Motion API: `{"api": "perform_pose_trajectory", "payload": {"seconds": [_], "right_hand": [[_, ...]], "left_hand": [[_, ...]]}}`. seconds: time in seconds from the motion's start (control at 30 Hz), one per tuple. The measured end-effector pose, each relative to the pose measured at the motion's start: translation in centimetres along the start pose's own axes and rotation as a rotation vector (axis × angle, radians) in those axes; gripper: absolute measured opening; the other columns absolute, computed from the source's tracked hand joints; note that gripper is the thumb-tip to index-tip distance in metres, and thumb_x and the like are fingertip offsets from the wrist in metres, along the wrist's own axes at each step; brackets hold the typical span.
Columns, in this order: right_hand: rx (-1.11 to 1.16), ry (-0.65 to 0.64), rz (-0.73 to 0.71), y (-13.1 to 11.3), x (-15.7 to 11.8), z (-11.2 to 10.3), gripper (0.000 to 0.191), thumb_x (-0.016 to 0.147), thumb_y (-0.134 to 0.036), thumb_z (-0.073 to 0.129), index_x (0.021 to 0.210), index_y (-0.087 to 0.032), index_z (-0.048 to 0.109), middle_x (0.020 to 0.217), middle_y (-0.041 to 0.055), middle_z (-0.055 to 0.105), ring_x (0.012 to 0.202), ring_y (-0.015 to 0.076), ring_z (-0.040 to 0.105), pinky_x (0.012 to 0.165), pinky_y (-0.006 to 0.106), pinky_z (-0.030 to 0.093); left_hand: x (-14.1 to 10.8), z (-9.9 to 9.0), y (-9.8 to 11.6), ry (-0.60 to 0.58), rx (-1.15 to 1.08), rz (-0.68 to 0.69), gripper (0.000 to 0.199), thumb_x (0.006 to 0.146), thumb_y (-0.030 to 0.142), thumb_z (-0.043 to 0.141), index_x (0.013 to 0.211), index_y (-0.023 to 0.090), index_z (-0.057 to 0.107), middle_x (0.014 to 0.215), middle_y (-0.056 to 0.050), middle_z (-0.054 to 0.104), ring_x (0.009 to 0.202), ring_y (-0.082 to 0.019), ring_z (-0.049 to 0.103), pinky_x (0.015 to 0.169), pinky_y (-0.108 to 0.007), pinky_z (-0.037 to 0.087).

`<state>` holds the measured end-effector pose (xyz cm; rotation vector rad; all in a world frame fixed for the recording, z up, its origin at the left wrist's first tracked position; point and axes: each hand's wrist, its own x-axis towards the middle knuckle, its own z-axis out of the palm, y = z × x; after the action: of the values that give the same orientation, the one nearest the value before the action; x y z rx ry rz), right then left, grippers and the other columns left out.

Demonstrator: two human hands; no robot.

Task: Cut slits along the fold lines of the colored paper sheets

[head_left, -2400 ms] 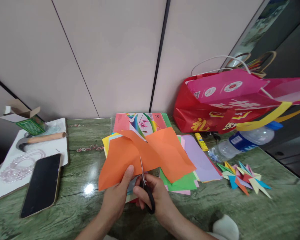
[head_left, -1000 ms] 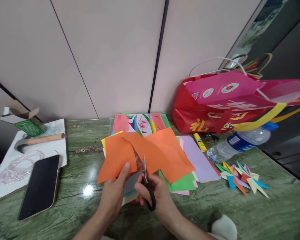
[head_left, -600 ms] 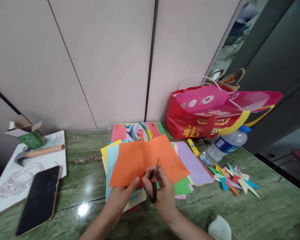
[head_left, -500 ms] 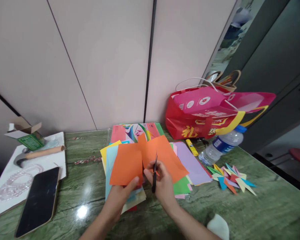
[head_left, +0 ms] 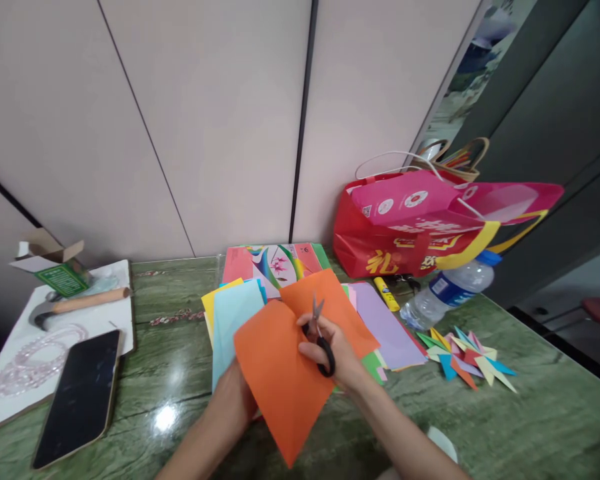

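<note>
A sheet of orange paper [head_left: 283,373] is tilted in front of me, one corner pointing down toward me. My left hand [head_left: 237,393] grips it from behind, the fingers hidden by the sheet. My right hand [head_left: 333,350] is closed around scissors [head_left: 325,353] with black handles, their blades pointing up and slightly apart. The right fingertips are at the right edge of the held sheet. Behind it, another orange sheet [head_left: 330,300] lies on the pile, next to light blue paper [head_left: 235,307] and purple paper [head_left: 380,320].
A coloured paper pack [head_left: 245,260] lies by the wall. To the right are a red bag [head_left: 360,233], a yellow glue stick [head_left: 387,295], a water bottle [head_left: 450,290] and folded paper pieces [head_left: 467,357]. On the left are a phone [head_left: 80,400], a sickle [head_left: 90,300] and a green box [head_left: 63,280].
The left orange piece has come away from the other orange sheet and turned toward me, corner down. My left hand is now behind it. The scissors have rotated and their blades have parted.
</note>
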<state>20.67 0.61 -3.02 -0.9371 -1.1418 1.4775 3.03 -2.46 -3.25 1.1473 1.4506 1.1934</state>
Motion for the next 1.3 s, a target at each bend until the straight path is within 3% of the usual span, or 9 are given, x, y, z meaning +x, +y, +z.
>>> {"api": "perform_pose_trajectory", "payload": {"seconds": [0.07, 0.17, 0.23, 0.3, 0.63, 0.83, 0.93, 1.03, 1.3], "right_hand": [[-0.098, -0.006, -0.101, -0.7, 0.1, -1.2, 0.035, 0.059, -0.038, 0.074, 0.085, -0.019, 0.060, 0.062, -0.0051, 0.037, 0.052, 0.0092, 0.031, 0.047, 0.021, 0.025], [-0.184, 0.107, -0.213, -1.6, 0.6, -3.3, 0.035, 0.059, -0.037, 0.072, 0.087, -0.020, 0.060, 0.063, -0.0040, 0.041, 0.054, 0.0110, 0.035, 0.049, 0.022, 0.029], [-0.348, 0.177, -0.209, -2.0, 1.1, -4.8, 0.036, 0.062, -0.032, 0.068, 0.094, -0.020, 0.059, 0.065, -0.0030, 0.047, 0.054, 0.0115, 0.039, 0.050, 0.022, 0.031], [-0.576, 0.195, -0.158, -2.1, 1.7, -6.3, 0.035, 0.064, -0.028, 0.060, 0.097, -0.017, 0.059, 0.069, -0.0010, 0.055, 0.057, 0.0130, 0.046, 0.054, 0.024, 0.037], [-0.884, 0.427, -0.099, 0.0, 2.7, -10.9, 0.038, 0.055, -0.007, 0.051, 0.088, -0.020, 0.065, 0.078, 0.0062, 0.068, 0.082, 0.0273, 0.060, 0.074, 0.035, 0.041], [-0.877, 0.450, -0.195, -0.1, 2.4, -7.8, 0.033, 0.069, -0.016, 0.055, 0.102, -0.018, 0.056, 0.108, 0.0131, 0.060, 0.104, 0.0284, 0.052, 0.089, 0.040, 0.037], [-0.760, 0.277, -0.191, 0.5, 2.0, -4.8, 0.028, 0.073, -0.032, 0.060, 0.097, -0.019, 0.055, 0.097, 0.0082, 0.065, 0.087, 0.0221, 0.062, 0.077, 0.033, 0.048], [-0.342, 0.088, -0.082, 0.9, 1.3, -2.1, 0.036, 0.070, -0.038, 0.066, 0.097, -0.018, 0.053, 0.099, 0.0103, 0.064, 0.091, 0.0233, 0.062, 0.079, 0.036, 0.049], [-0.236, 0.106, -0.056, 0.9, -0.5, 0.8, 0.041, 0.067, -0.032, 0.070, 0.102, -0.017, 0.056, 0.101, 0.0106, 0.063, 0.101, 0.0262, 0.057, 0.082, 0.037, 0.048]], "left_hand": [[1.1, -1.0, 0.1, 0.009, 0.180, 0.029, 0.029, 0.084, 0.028, 0.053, 0.111, 0.020, 0.054, 0.116, -0.008, 0.056, 0.097, -0.021, 0.057, 0.079, -0.042, 0.048], [2.3, -2.5, 0.5, 0.087, 0.417, 0.077, 0.043, 0.065, 0.015, 0.067, 0.106, 0.016, 0.056, 0.106, -0.013, 0.052, 0.112, -0.036, 0.044, 0.091, -0.052, 0.035], [2.7, -3.0, 0.6, 0.131, 0.783, 0.105, 0.049, 0.069, 0.022, 0.062, 0.115, 0.014, 0.049, 0.100, -0.014, 0.050, 0.101, -0.039, 0.051, 0.081, -0.052, 0.041], [3.0, -3.2, 0.6, 0.145, 0.933, 0.094, 0.051, 0.073, 0.028, 0.056, 0.119, 0.011, 0.043, 0.097, -0.015, 0.050, 0.088, -0.037, 0.057, 0.070, -0.050, 0.044], [4.1, -3.6, 0.1, 0.200, 0.670, 0.089, 0.058, 0.064, 0.023, 0.057, 0.118, 0.016, 0.039, 0.090, -0.004, 0.048, 0.061, -0.021, 0.056, 0.069, -0.045, 0.047], [4.3, -3.4, 0.3, 0.230, 0.315, 0.100, 0.065, 0.058, 0.025, 0.062, 0.116, 0.020, 0.036, 0.081, 0.002, 0.048, 0.051, -0.014, 0.053, 0.058, -0.038, 0.050], [3.7, -2.9, 1.2, 0.208, 0.128, 0.110, 0.061, 0.061, 0.029, 0.063, 0.115, 0.020, 0.036, 0.081, 0.001, 0.054, 0.060, -0.014, 0.059, 0.062, -0.034, 0.051], [2.9, -2.4, 2.3, 0.192, -0.142, 0.087, 0.060, 0.059, 0.026, 0.070, 0.112, 0.022, 0.043, 0.080, 0.001, 0.057, 0.069, -0.014, 0.059, 0.064, -0.030, 0.050], [1.7, -1.7, 3.4, 0.142, -0.290, 0.092, 0.053, 0.061, 0.020, 0.072, 0.108, 0.024, 0.048, 0.081, 0.002, 0.059, 0.079, -0.015, 0.058, 0.071, -0.026, 0.048]]}}
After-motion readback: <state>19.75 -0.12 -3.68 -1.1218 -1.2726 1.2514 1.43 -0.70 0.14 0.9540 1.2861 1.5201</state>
